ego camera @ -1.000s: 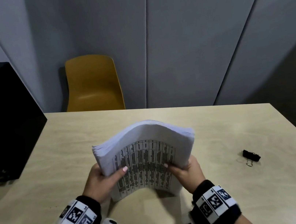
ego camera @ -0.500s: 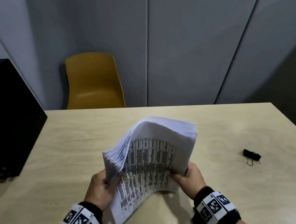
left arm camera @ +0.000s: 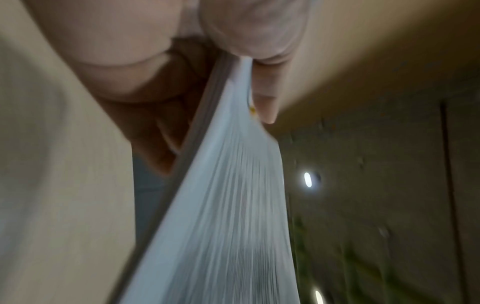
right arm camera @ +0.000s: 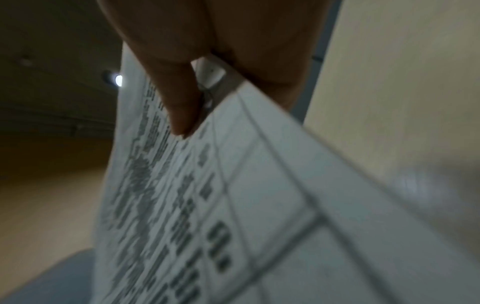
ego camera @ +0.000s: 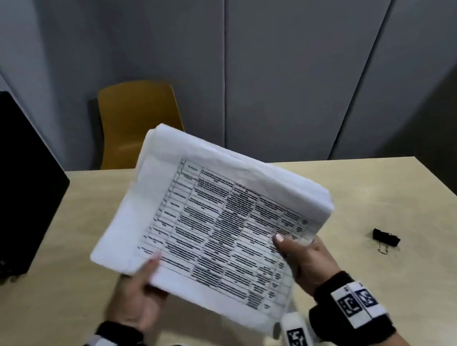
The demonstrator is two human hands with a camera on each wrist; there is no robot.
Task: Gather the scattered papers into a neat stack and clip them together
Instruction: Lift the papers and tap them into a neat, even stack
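Observation:
A thick stack of white papers (ego camera: pixel 210 220), its top sheet printed with a table, is held up in the air over the wooden table (ego camera: pixel 415 278), tilted with its far end raised. My left hand (ego camera: pixel 138 293) grips the stack's near left edge, thumb on top. My right hand (ego camera: pixel 305 259) grips the near right edge, thumb on the printed sheet. The left wrist view shows the fanned sheet edges (left arm camera: pixel 233 205) pinched between thumb and fingers; the right wrist view shows the printed sheet (right arm camera: pixel 207 205) under my thumb. A black binder clip (ego camera: pixel 385 238) lies on the table to the right, apart from both hands.
A black box-like machine (ego camera: pixel 0 183) stands on the table's left side. A yellow chair (ego camera: pixel 139 121) stands behind the table's far edge against the grey wall panels.
The stack, earlier stood on end and bowed on the table, has been lifted and turned flatter, with its far end swung up and left. Both hands rose with it.

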